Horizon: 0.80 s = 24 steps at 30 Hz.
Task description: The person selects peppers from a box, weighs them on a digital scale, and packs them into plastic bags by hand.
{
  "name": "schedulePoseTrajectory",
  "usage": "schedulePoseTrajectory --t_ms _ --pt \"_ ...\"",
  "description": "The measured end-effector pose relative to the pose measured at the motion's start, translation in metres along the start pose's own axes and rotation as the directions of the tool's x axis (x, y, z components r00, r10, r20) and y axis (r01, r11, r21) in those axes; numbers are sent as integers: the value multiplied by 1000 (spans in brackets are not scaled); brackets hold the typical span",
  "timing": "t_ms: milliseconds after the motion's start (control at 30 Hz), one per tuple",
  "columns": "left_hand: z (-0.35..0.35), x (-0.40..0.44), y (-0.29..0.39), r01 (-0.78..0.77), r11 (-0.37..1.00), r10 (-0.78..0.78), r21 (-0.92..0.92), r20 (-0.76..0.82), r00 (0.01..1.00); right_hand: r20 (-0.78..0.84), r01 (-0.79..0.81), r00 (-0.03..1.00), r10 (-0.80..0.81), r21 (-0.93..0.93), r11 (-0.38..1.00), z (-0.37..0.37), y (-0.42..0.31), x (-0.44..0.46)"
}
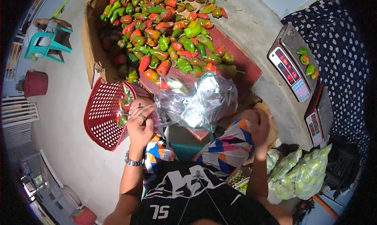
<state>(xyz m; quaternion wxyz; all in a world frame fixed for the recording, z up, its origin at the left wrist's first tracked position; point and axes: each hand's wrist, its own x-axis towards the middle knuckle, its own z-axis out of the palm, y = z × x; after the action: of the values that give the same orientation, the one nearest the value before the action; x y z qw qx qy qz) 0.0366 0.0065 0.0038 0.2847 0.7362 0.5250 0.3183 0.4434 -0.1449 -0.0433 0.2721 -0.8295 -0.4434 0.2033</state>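
Note:
My left hand (pixel 140 121), wearing a ring, is closed at the rim of a red perforated basket (pixel 103 114). Its fingers grip clear plastic that looks like the neck of a bag. Inside the basket, a clear bag of peppers (pixel 125 104) is partly hidden by this hand. Just right of it, a crumpled heap of clear plastic bags (pixel 204 101) lies on a red surface (pixel 245 70). My right hand (pixel 258 125) is beside my right knee, close to some brown cardboard (pixel 269 119). Blur and shadow hide how its fingers are set.
A big heap of red and green peppers (pixel 161 32) fills an open cardboard box (pixel 89 48) ahead. To the right stand two digital scales (pixel 288 70), one bearing several peppers (pixel 304 60). Bags of green produce (pixel 310 176) sit at the lower right. A green chair (pixel 49 46) stands far left.

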Motion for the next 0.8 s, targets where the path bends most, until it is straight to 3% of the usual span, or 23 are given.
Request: schedulePoseTrajectory --t_ms 33,133,233,800 --pt "1 2 -3 -25 999 25 20 -5 1000 -100 132 984 -144 -119 984 2 -7 -12" --pt "2 -2 -6 -60 996 60 62 0 998 -182 126 964 -194 -330 935 8 -35 -31" --pt "0 -1 -3 -58 996 58 62 1 998 -189 76 976 -107 -167 983 7 -37 -19" --pt "2 2 2 -62 996 64 57 -35 997 -218 80 971 -97 -86 993 7 -37 -10"
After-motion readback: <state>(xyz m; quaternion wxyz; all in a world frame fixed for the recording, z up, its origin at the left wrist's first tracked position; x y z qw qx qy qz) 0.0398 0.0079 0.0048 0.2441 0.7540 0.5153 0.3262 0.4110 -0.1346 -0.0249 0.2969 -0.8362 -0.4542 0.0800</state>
